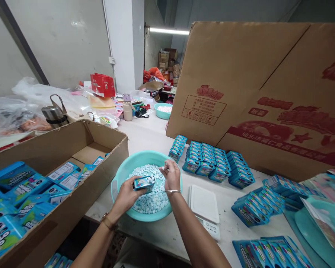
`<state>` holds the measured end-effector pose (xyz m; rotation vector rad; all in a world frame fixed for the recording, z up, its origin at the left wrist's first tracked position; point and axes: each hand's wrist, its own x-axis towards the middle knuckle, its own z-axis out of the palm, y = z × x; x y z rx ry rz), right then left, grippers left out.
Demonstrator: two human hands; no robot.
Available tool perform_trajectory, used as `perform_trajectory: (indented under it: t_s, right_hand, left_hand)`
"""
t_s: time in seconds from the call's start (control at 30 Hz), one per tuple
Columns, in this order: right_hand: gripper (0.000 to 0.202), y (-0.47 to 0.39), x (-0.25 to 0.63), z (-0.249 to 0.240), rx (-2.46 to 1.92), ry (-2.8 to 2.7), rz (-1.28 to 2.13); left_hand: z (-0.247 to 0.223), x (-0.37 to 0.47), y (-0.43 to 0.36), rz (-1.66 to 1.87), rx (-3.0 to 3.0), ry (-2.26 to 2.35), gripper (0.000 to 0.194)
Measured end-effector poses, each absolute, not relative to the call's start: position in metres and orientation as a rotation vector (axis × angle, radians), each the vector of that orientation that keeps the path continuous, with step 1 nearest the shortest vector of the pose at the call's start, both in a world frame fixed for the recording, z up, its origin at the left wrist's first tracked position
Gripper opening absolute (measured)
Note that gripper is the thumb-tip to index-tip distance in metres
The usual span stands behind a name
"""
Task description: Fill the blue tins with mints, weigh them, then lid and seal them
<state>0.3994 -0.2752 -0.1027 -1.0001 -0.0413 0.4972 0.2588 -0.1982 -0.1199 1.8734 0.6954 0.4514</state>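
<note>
My left hand (128, 195) is wrapped round a small blue printed box (144, 184), tilted over a turquoise basin (118, 173). White candies show at the box's open end. Many small white and pale blue candies (149, 204) lie in the basin. Above the basin's right side is my right hand (171, 175), its fingers pinched together around something small and whitish, perhaps a candy. It is apart from the box. Close to my right forearm, a white kitchen scale (203, 204) sits on the table with nothing on its plate.
At left stands a cardboard carton (58, 219) holding blue boxes. Rows of blue boxes (206, 160) stand right of the basin, before a large upright cardboard sheet (240, 82). More blue boxes (257, 208) and a turquoise lid-like piece (309, 227) lie at right. A bottle (127, 109) stands farther back.
</note>
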Motion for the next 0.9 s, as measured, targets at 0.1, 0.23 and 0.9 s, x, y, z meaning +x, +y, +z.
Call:
perform_trajectory:
  t_s: [0.1,0.23,0.9]
  right_hand:
    - [0.028,-0.274,0.398,-0.116,-1.109,-0.165,0.548]
    - [0.028,-0.270,0.392,-0.127,-1.161,-0.140,0.495]
    - [0.027,-0.319,0.416,-0.120,-1.361,-0.322,0.677]
  left_hand:
    - [-0.120,0.259,-0.198,0.435,1.861,0.590,0.037]
    - [-0.121,0.258,-0.194,0.433,1.863,0.656,0.042]
    - [-0.108,0.227,-0.176,0.357,1.628,0.571,0.043]
